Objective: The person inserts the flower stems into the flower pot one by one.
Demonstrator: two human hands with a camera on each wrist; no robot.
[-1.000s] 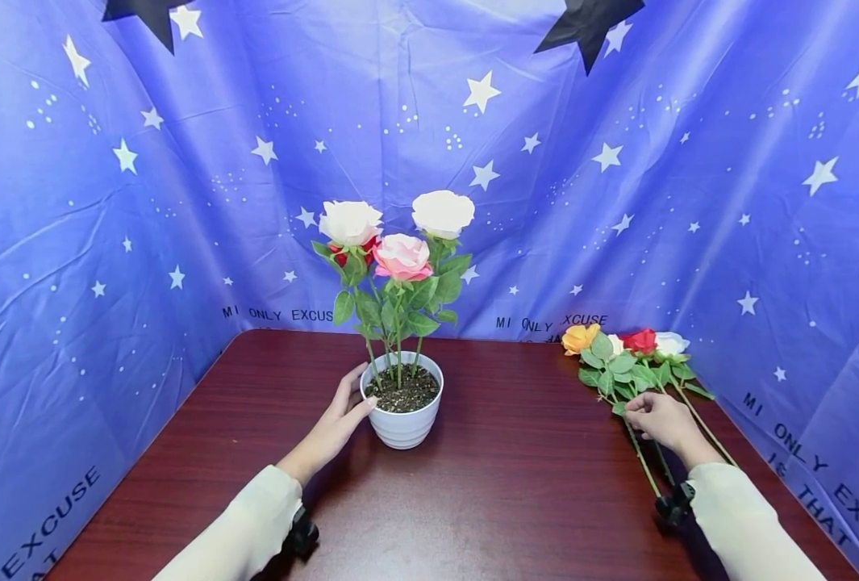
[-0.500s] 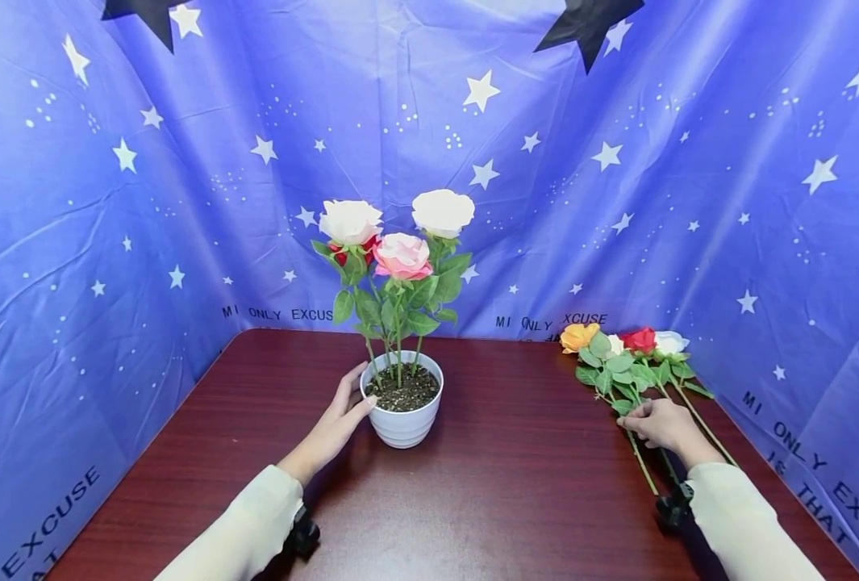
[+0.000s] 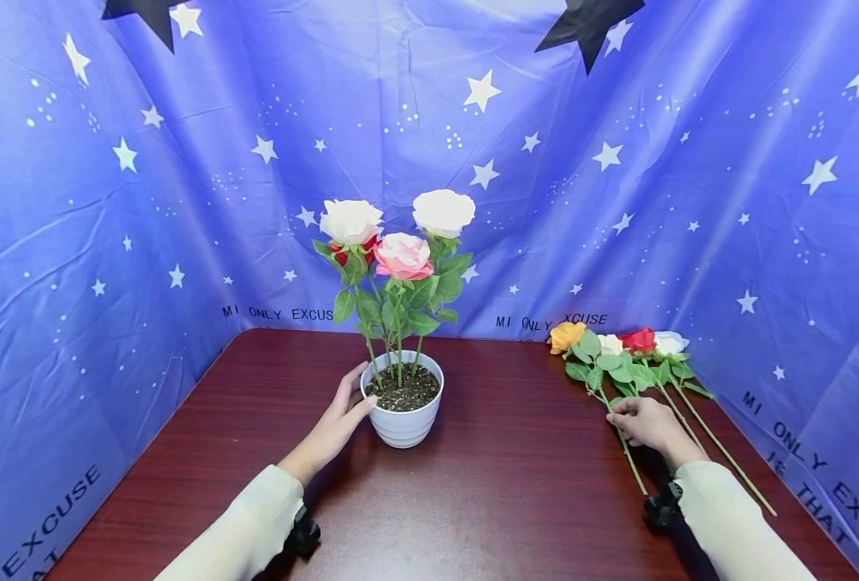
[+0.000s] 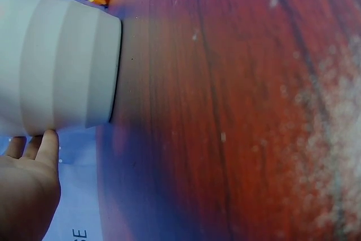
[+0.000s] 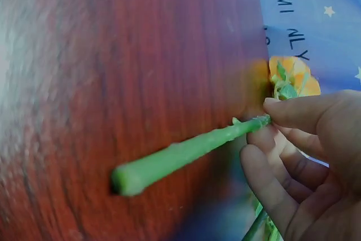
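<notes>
In the head view, a white flowerpot [image 3: 403, 428] of dark soil stands on the table, holding two white roses, a pink rose [image 3: 403, 257] and a partly hidden red one. My left hand [image 3: 335, 424] holds the pot's left side, thumb at the rim; in the left wrist view its fingers [image 4: 49, 148] touch the ridged wall. My right hand [image 3: 650, 424] pinches the green stem [image 5: 186, 153] of an orange rose [image 3: 567, 337] between thumb and fingers. The stem's cut end points toward the right wrist camera.
Beside the orange rose lie a cream rose [image 3: 610, 345], a red rose [image 3: 638, 339] and a white rose [image 3: 670, 343], their stems running toward the table's right edge. A blue starry cloth [image 3: 545, 202] surrounds the dark red table [image 3: 502, 484].
My right hand has shifted left with the orange rose, drawing it slightly away from the other roses and uncovering more of the cream one. The left hand and pot have stayed put.
</notes>
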